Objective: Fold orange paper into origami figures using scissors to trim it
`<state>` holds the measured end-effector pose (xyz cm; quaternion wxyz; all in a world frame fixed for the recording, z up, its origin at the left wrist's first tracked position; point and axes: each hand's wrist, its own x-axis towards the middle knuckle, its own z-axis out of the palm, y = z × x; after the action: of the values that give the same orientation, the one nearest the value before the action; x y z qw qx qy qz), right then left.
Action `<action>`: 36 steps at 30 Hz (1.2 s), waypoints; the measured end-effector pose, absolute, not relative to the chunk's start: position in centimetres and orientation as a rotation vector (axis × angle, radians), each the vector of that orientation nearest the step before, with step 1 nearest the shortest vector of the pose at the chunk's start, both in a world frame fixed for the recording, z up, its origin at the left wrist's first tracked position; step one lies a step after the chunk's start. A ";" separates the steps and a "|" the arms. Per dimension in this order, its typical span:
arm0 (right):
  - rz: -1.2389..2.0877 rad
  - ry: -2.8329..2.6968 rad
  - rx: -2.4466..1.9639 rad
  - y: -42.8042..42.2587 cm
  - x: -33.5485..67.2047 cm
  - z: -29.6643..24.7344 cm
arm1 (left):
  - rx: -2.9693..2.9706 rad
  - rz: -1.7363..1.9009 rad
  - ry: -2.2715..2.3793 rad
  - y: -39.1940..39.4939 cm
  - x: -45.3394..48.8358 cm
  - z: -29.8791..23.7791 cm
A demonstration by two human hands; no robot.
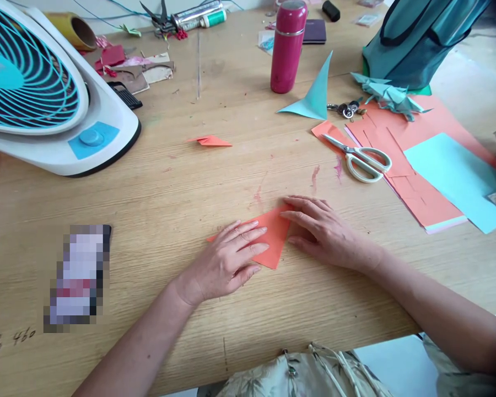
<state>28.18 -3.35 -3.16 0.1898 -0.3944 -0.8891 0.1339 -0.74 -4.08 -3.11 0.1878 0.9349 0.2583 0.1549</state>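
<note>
A folded piece of orange paper (276,234) lies on the wooden table in front of me. My left hand (231,255) rests flat over its left part, fingers stretched out and slightly apart, covering much of it. At the paper's upper right corner, my right hand (324,229) touches the edge with its fingertips; its fingers are loosely bent and the thumb is apart from them. Beyond my hands, a small folded orange paper piece (210,141) sits alone. To the right lie white-handled scissors (361,157), partly on orange paper sheets (397,160).
A fan (103,124) stands at the left, with a pixelated phone (78,275) nearer me. Toward the back are a magenta flask (288,49), a folded teal paper shape (314,96), keys (348,109) and a teal bag (413,49). A light-blue sheet (458,176) lies at right.
</note>
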 end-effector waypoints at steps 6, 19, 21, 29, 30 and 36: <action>0.531 -2.351 -1.143 -3.2 28.0 -3.0 | 2.543 0.551 0.906 -4.1 0.3 -2.8; 0.704 -2.031 -1.337 -3.6 27.6 -3.1 | 2.317 0.290 1.436 -6.3 2.6 -0.9; 0.710 -2.023 -1.330 -3.6 27.6 -3.1 | 2.404 0.249 1.462 -6.7 3.0 -0.8; 0.762 -1.929 -1.309 -3.5 28.0 -2.9 | 2.360 0.345 1.448 -7.1 4.1 -0.6; 0.777 -1.909 -1.309 -3.4 28.2 -2.8 | 2.262 0.365 1.447 -6.9 4.1 -0.5; 1.219 -1.670 -1.249 -4.1 28.1 -1.5 | 1.441 0.734 1.270 -5.0 3.9 -0.3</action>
<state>28.09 -4.06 -1.50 0.3550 -0.4834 -0.6463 0.4718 3.86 -4.99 -0.34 0.5164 0.6000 0.5290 0.3057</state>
